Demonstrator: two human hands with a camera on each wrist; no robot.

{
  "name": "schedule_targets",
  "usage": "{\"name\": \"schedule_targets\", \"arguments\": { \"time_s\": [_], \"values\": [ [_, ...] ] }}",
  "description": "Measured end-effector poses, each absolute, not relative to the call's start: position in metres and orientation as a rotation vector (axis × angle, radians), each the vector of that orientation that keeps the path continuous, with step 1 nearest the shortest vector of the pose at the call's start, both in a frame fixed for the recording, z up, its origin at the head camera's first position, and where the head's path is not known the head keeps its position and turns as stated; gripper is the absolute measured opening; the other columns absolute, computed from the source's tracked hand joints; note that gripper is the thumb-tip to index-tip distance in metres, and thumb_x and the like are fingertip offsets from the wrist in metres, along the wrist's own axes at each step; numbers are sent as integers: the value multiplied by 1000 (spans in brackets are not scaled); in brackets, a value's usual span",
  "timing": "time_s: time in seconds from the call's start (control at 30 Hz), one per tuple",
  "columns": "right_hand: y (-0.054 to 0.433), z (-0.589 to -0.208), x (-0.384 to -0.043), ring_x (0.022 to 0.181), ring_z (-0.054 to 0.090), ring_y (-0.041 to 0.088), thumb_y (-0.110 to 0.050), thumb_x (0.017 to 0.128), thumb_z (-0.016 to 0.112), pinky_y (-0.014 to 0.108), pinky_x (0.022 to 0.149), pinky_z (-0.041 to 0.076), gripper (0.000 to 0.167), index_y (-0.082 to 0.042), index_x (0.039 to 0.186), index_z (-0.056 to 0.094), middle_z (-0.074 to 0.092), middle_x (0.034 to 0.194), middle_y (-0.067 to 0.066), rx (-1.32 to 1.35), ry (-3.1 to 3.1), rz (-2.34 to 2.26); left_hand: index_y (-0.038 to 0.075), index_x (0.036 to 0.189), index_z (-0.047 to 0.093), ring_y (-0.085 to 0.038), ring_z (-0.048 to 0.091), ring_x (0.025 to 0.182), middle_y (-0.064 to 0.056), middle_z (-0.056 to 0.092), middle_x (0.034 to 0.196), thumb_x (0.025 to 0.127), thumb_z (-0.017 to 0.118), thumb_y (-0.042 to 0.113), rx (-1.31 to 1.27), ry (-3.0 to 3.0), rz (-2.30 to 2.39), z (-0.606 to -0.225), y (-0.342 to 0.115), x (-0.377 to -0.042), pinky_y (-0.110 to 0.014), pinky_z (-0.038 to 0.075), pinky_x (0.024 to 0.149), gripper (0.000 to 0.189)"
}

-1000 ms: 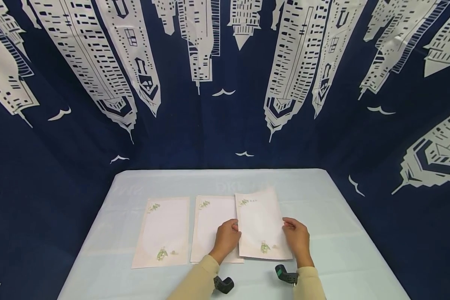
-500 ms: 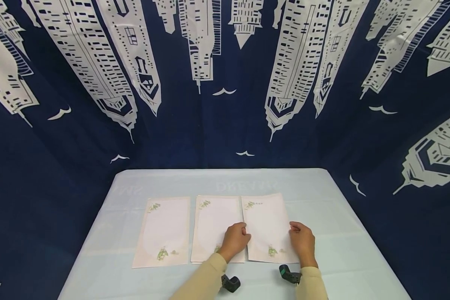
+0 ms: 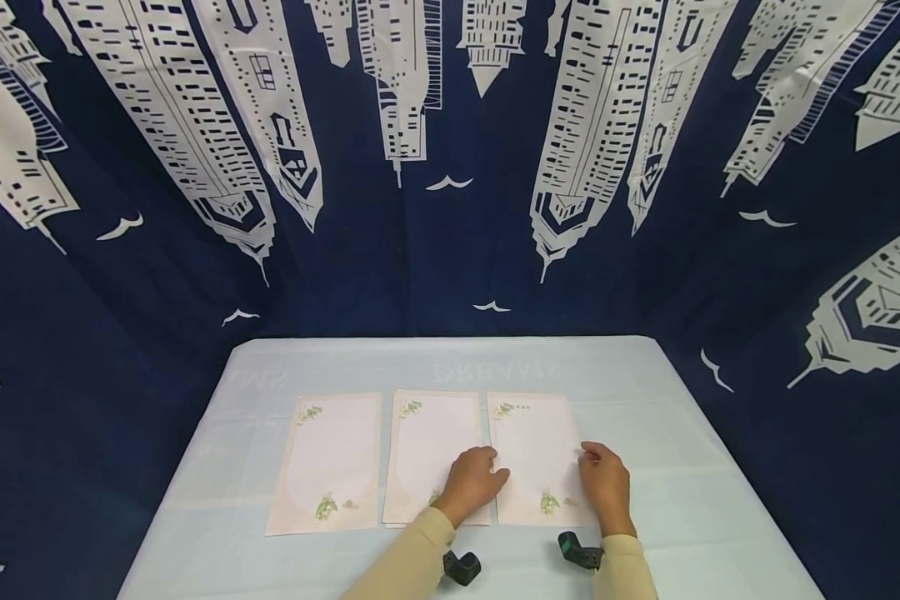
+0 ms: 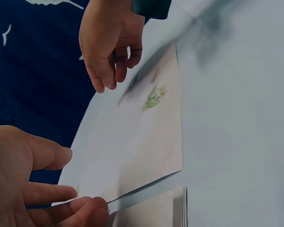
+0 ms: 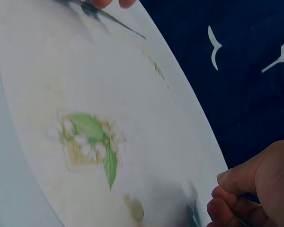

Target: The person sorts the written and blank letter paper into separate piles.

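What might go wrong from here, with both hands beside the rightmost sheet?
The left hand reaches across the middle stack; drawing back, it might drag the layers askew.
Only a narrow gap parts that stack from the rightmost sheet, so a slight nudge by either hand could make them overlap.

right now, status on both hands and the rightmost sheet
Left hand at left edge of rightmost sheet, thumb spread. Right hand loosely curled by the sheet's right edge. Sheet lying on table. Left hand covering part of middle sheet.
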State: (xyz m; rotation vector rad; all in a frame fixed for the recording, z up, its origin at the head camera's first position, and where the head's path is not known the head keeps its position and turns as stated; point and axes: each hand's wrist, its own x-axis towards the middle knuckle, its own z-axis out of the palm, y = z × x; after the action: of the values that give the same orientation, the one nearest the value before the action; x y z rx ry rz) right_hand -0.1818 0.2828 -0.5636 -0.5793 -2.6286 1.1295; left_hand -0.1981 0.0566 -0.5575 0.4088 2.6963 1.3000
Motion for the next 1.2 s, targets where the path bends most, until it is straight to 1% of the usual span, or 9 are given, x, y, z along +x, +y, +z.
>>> {"name": "schedule_targets", "arguments": {
  "time_s": [0.03,0.2,0.27,0.3,0.57,0.73,1.0,1.13,1.2],
  "values": [
    [279,-563,-183,99,64,43,-1,96,54,54,83,51,28,11,120,65,67,107,27,-565,-2627,1132,-9,113,69,-30,68,95,-14,70,97,91,73,17,405,2704,1309,-556,53,-198,-43,55,83,34],
    [251,-560,-189,97,66,40,-3,96,57,53,81,53,27,9,118,67,69,102,22,-460,-2655,1157,-3,110,72,-15,62,73,-2,68,81,91,73,19,383,2759,1368,-556,26,-200,-34,53,69,29],
    [239,-561,-190,97,67,38,-4,96,58,52,81,54,26,7,117,68,70,101,20,-426,-2682,1172,-3,109,73,-13,58,66,1,66,76,92,73,19,365,2786,1378,-556,11,-201,-34,51,65,28],
    [233,-563,-190,96,67,37,-5,96,58,51,81,54,26,7,117,69,70,101,19,-413,-2695,1177,-3,109,73,-12,58,67,2,66,76,92,73,19,338,2797,1374,-556,4,-201,-35,51,66,28],
    [200,-569,-192,82,66,24,-5,94,62,42,74,55,22,4,111,72,72,93,11,-297,-2738,1200,-3,114,72,-20,64,77,-5,69,86,94,70,23,96,2809,1418,-551,-57,-207,-41,53,70,33],
    [189,-569,-193,83,67,22,-6,95,62,39,74,55,23,4,113,71,72,95,10,-282,-2770,1244,-4,117,71,-25,67,83,-9,71,93,96,68,23,-26,2812,1418,-550,-85,-205,-45,54,74,33],
    [175,-570,-195,93,70,29,-6,94,65,44,80,56,23,4,114,70,73,99,12,-212,-2797,1247,-6,117,69,-34,69,94,-18,71,102,95,68,21,-86,2801,1423,-555,-93,-199,-49,55,81,35],
    [165,-573,-197,93,70,29,-6,93,66,42,79,57,23,4,113,70,73,99,12,-159,-2805,1265,-7,117,69,-38,68,102,-22,71,107,94,70,19,-104,2813,1422,-558,-93,-194,-51,54,85,35],
    [160,-575,-198,93,71,29,-5,92,67,41,79,57,22,4,112,71,73,99,12,-127,-2798,1271,-7,116,69,-40,68,103,-23,71,107,93,70,19,-113,2822,1425,-560,-93,-192,-52,54,86,35]
  ]
}}
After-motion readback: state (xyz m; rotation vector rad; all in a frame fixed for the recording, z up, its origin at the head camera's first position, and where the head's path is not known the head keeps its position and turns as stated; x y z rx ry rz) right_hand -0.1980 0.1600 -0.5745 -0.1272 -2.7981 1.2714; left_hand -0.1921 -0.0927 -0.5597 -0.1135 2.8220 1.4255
